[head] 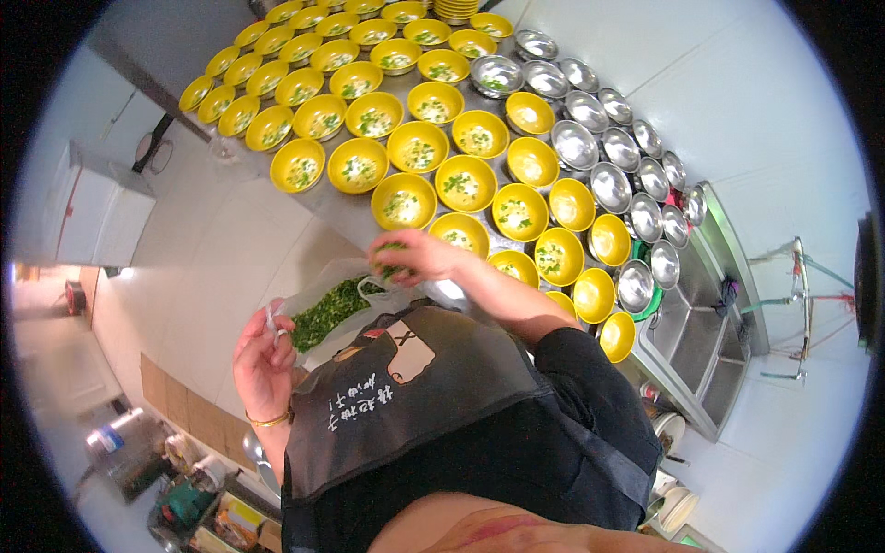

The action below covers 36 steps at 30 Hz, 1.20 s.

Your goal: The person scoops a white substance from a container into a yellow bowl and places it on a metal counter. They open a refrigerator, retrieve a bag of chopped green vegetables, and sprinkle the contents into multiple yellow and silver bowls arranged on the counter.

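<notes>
My left hand (pixel 265 345) grips the rim of a clear plastic bag (pixel 386 298) at the bag's left side. Inside the bag lies a heap of chopped green herbs (pixel 325 316), probably scallions. Above the bag's right side, my right hand (pixel 408 257) is closed around a clump of the chopped greens (pixel 389 259). Just beyond that hand stands a yellow bowl (pixel 404 201) with green bits and pale contents at its bottom. Another yellow bowl (pixel 459 233) is partly hidden behind my right forearm.
Rows of yellow bowls, several holding greens, cover the steel table (pixel 332 207). Along the right stand bare steel bowls (pixel 610 187), and a stack of yellow bowls (pixel 456 10) is at the back. A steel sink (pixel 698 345) lies right; flattened cardboard (pixel 193 408) is on the floor at left.
</notes>
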{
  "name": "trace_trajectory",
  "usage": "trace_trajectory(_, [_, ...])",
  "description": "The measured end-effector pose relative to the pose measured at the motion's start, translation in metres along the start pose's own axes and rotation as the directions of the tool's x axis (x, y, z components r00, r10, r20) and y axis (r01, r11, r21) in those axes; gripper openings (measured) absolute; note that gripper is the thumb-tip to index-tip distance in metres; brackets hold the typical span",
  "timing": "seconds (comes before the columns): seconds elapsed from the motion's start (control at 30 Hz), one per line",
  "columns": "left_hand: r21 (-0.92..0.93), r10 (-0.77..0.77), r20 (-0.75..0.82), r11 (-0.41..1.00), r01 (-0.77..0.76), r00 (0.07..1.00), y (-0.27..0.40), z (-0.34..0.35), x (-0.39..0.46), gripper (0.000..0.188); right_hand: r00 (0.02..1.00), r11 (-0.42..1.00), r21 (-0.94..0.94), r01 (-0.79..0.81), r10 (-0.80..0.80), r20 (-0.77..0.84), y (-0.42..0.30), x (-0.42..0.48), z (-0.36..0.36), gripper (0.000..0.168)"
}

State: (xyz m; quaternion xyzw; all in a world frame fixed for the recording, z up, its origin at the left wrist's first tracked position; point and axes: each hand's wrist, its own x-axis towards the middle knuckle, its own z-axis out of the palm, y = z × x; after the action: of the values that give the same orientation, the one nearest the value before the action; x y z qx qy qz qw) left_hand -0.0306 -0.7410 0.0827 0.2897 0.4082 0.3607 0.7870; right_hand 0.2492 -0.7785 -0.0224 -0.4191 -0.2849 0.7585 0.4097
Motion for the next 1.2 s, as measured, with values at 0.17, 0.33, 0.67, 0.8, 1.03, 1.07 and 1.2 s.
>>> trace_trajectory(0.17, [-0.008, -0.077, -0.02, 0.997, 0.077, 0.997, -0.012, -0.018, 0.032, 0.038, 0.822, 0.983, -0.118, 0.144, -0.185, -0.539, -0.049, -0.079, -0.103, 0.016])
trace_trajectory(0.33, [0.015, -0.202, -0.085, 0.979, 0.204, 0.976, -0.032, -0.039, 0.073, 0.035, 0.511, 0.91, -0.406, -0.086, -0.309, -0.802, -0.047, -0.114, -0.229, 0.038])
trace_trajectory(0.67, [0.106, -0.378, -0.211, 0.908, 0.405, 0.902, -0.054, -0.06, 0.136, 0.026, 0.427, 0.928, -0.364, -0.079, -0.298, -0.854, -0.034, -0.11, -0.291, 0.018])
trace_trajectory(0.8, [0.176, -0.454, -0.209, 0.854, 0.49, 0.866, -0.059, -0.064, 0.158, 0.023, 0.469, 0.97, -0.231, 0.077, -0.239, -0.85, -0.056, -0.111, -0.271, 0.014])
trace_trajectory(1.03, [0.223, -0.475, -0.199, 0.83, 0.512, 0.857, -0.097, -0.077, 0.208, 0.018, 0.438, 0.964, -0.24, 0.117, -0.267, -0.858, -0.105, -0.085, -0.305, 0.018])
trace_trajectory(1.07, [0.203, -0.482, -0.212, 0.829, 0.521, 0.85, -0.106, -0.081, 0.213, 0.017, 0.352, 0.959, -0.284, 0.02, -0.272, -0.895, -0.112, -0.077, -0.307, 0.02])
trace_trajectory(1.2, [0.213, -0.468, -0.25, 0.828, 0.519, 0.848, -0.114, -0.061, 0.229, 0.017, 0.343, 0.92, -0.375, -0.117, -0.317, -0.885, -0.107, -0.063, -0.36, 0.026])
